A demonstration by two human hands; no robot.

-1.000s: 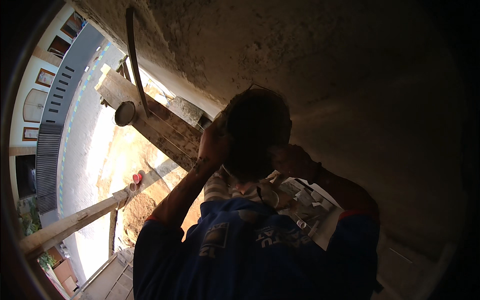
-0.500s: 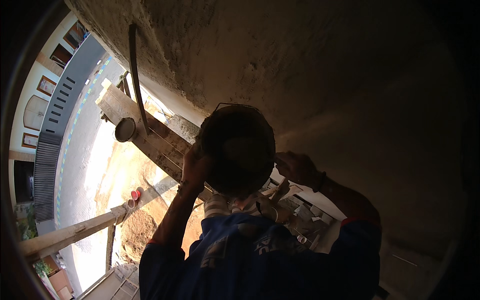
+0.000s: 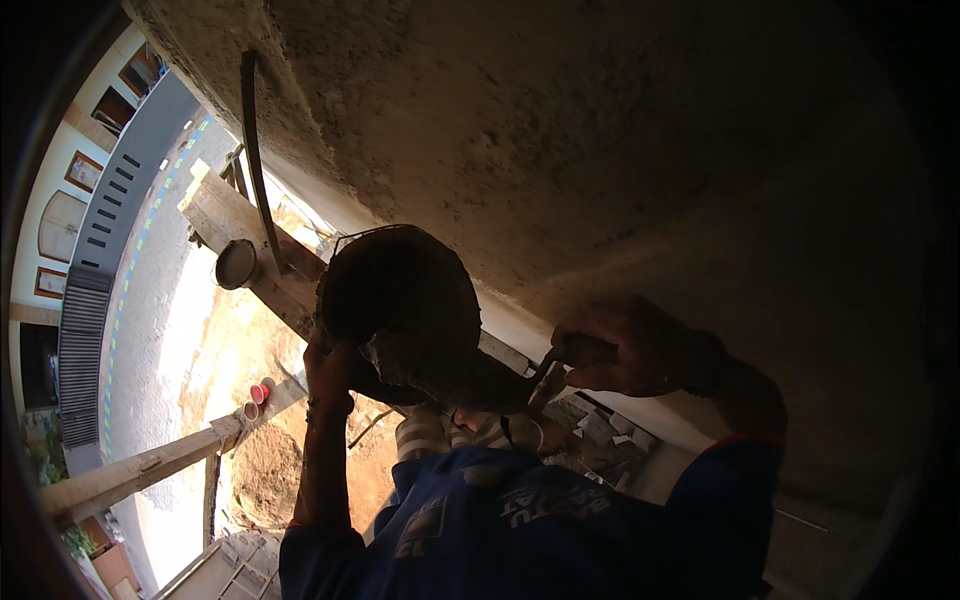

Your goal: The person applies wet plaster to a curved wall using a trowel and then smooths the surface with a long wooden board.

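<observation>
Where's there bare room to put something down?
The plank has a bare patch between its far end and the small pail. It's crowded around the pail and dark strip, and nearer, where the big bucket in the left hand hides the plank. Between the bucket and right hand, a tool is in the way.

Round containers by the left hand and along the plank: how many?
2: the dark bucket at the left hand, and the pale-rimmed container at the edge of the plank. More may be hidden behind the bucket.
</observation>
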